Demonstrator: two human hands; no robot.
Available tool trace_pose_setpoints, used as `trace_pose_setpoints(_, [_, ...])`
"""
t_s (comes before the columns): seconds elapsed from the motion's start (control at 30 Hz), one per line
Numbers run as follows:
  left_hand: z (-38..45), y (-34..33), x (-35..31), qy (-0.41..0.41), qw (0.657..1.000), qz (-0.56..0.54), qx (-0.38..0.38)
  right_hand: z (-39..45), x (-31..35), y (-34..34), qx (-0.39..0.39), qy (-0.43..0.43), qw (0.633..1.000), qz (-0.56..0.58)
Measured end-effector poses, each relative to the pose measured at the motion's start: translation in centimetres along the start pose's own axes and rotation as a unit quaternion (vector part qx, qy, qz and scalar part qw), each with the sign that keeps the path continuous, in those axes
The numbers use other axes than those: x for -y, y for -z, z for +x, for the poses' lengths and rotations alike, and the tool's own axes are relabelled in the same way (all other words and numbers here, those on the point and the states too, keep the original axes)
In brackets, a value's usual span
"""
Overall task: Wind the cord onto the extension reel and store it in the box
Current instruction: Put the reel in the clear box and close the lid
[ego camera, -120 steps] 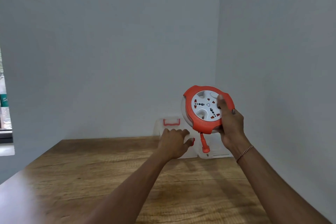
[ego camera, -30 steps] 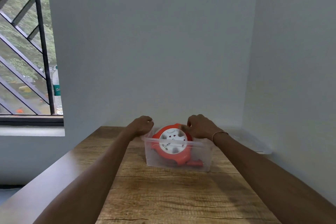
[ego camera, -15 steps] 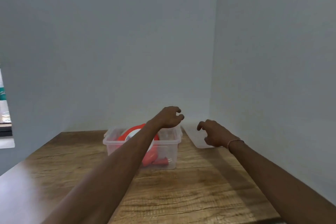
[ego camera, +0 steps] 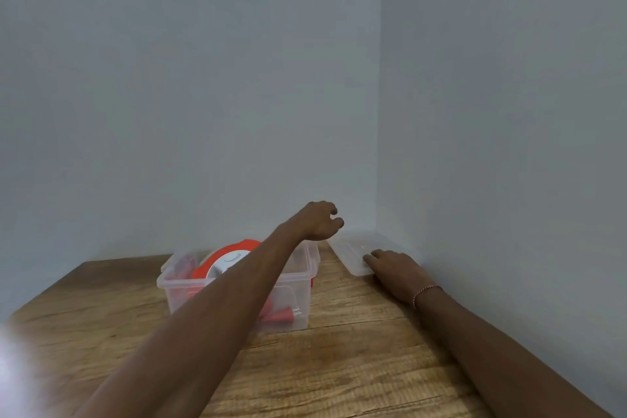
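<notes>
The orange and white extension reel stands on edge inside the clear plastic box on the wooden table. Its orange plug lies at the bottom of the box, near the front right corner. My left forearm crosses over the box and hides part of the reel. My left hand hovers above the box's far right corner with its fingers curled and nothing in it. My right hand rests on the table with its fingertips touching the near end of the clear lid, which lies flat by the right wall.
The wooden table fills a corner between a back wall and a right wall. The lid sits tight in that corner, right of the box.
My right hand has dropped onto the table and reached the lid's near end. My left hand has stayed above the box's far right corner. The view has shifted slightly.
</notes>
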State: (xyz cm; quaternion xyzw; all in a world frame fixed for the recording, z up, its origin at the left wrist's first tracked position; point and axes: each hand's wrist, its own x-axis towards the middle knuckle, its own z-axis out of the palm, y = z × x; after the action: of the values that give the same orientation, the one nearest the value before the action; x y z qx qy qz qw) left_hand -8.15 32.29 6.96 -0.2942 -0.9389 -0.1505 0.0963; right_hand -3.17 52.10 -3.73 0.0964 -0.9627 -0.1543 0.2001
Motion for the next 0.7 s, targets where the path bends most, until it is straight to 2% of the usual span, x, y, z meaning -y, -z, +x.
trace_pose_setpoints(0.07, [-0.2,0.0,0.7,0.001,1.0,-0.005,0.001,0.2,0.3,0.0,-0.007,-0.004,1.0,0.024])
trace_pose_setpoints(0.17, [-0.7,0.3,2.1,0.004,1.0,-0.012,-0.01,0.5,0.6,0.3,-0.062,-0.005,0.997,0.038])
trace_pose_setpoints(0.33, [-1.8,1.5,4.6,0.023,0.997,-0.039,-0.057,1.5,1.0,3.9,-0.225,0.012,0.973,0.05])
trace_pose_setpoints(0.43, [-2.8,2.5,5.8,0.047,0.99,-0.083,-0.105,2.1,1.2,7.3,-0.297,0.021,0.946,0.126])
trace_pose_setpoints(0.57, [-4.4,4.7,7.4,0.064,0.957,-0.202,-0.197,2.4,2.1,12.4,-0.381,0.044,0.856,0.347])
trace_pose_setpoints(0.7, [-6.4,7.1,7.9,0.059,0.89,-0.33,-0.309,2.9,4.2,16.2,-0.379,0.019,0.75,0.541])
